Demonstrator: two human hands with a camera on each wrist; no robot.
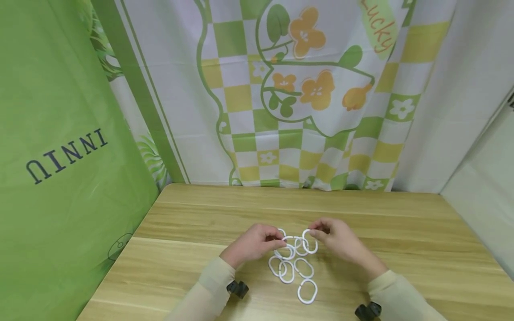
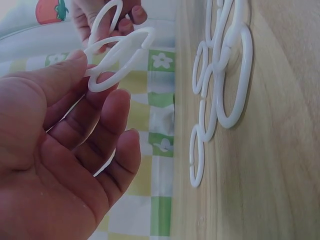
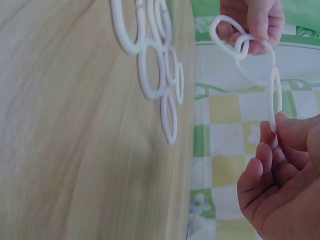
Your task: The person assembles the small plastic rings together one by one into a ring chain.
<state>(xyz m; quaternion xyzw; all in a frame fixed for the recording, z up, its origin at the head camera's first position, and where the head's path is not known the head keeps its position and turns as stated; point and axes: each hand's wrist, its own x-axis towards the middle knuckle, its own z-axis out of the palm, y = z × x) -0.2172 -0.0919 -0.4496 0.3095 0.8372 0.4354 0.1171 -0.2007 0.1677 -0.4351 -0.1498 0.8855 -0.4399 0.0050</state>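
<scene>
While a patterned curtain hangs across 12 o'clock in the head view, a wooden tabletop spreads below it toward 6 o'clock, and a green cloth with dark lettering fills the 9 o'clock side. Over the wood, the left hand is at 9 o'clock of a gathering of white rings and the right hand at 2 o'clock. The left thumb and forefinger pinch at least one ring, the left-held ring, which juts past their tips toward 2 o'clock in the left wrist view; the other fingers are bent and parted. The right thumb and forefinger close narrowly on the right-held ring, which rises from their tips toward 12 o'clock in the right wrist view. Held rings overlap between the hands; whether all are linked, I cannot tell. Several table rings lie toward 6 o'clock from both sets of fingertips in the head view, overlapping on the wood.
</scene>
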